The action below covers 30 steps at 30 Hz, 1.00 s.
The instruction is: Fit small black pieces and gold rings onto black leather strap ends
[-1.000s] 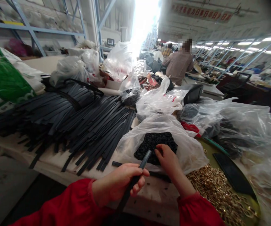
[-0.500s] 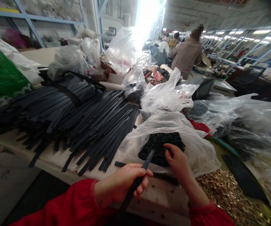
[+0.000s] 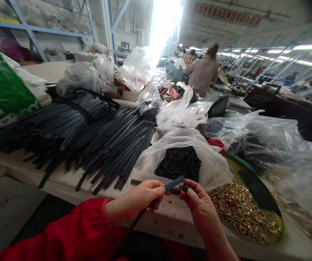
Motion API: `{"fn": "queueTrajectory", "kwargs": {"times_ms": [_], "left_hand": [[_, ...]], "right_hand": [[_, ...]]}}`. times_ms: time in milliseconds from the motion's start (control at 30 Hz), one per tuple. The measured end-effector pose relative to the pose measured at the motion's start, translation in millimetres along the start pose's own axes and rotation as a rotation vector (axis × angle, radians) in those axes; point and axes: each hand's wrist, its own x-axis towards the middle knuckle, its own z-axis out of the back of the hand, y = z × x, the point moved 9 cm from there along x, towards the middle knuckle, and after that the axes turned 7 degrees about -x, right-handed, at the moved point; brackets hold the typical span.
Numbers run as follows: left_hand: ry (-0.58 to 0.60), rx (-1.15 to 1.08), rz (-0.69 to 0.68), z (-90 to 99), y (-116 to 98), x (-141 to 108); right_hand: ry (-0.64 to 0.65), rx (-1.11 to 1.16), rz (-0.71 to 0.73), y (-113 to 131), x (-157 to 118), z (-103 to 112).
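My left hand point(image 3: 150, 194) is closed around a flat black strap point(image 3: 174, 183), its end sticking out to the right and its tail hanging down below the hand. Between thumb and fingers, my right hand point(image 3: 196, 199) pinches a small black loop-like piece point(image 3: 185, 187), close beside the strap's tip; whether the two touch I cannot tell. Just behind the hands lies an opened clear plastic bag point(image 3: 215, 168) full of small black pieces point(image 3: 179, 162). Another black strap point(image 3: 135, 181) lies on the table behind my left hand.
Many black straps point(image 3: 112, 141) are piled at the left of the table point(image 3: 169, 221). Gold metal buckles point(image 3: 245, 210) fill a yellowish tray point(image 3: 279, 217) at right, with a dark flat piece point(image 3: 259, 190) in it. Plastic bags point(image 3: 183, 112) crowd the back. A person point(image 3: 202, 74) stands farther off.
My right hand has moved from the bag of black pieces toward me and now pinches one. My left hand has turned the strap's end rightward, toward it. The view has shifted slightly.
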Motion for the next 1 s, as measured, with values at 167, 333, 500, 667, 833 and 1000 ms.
{"fn": "queueTrajectory", "kwargs": {"times_ms": [167, 333, 500, 667, 833, 1000], "left_hand": [[-0.012, 0.003, 0.076, -9.5, 10, -13], [-0.013, -0.041, 0.111, -14.5, 11, -19], [0.008, -0.076, 0.107, -15.7, 12, -20], [0.007, -0.049, 0.086, -9.9, 18, -17], [-0.03, 0.225, -0.071, -2.9, -2, -15], [-0.023, 0.446, -0.132, -6.0, -14, -13]], "right_hand": [[-0.025, 0.088, -0.006, -5, -14, 0], [-0.016, 0.129, -0.018, -7, -20, -2], [-0.008, 0.227, -0.079, -13, -21, -5], [-0.019, 0.44, -0.19, -24, -20, -9], [-0.046, 0.564, -0.269, -33, -15, -15], [-0.032, 0.587, -0.249, -31, -5, -19]]}}
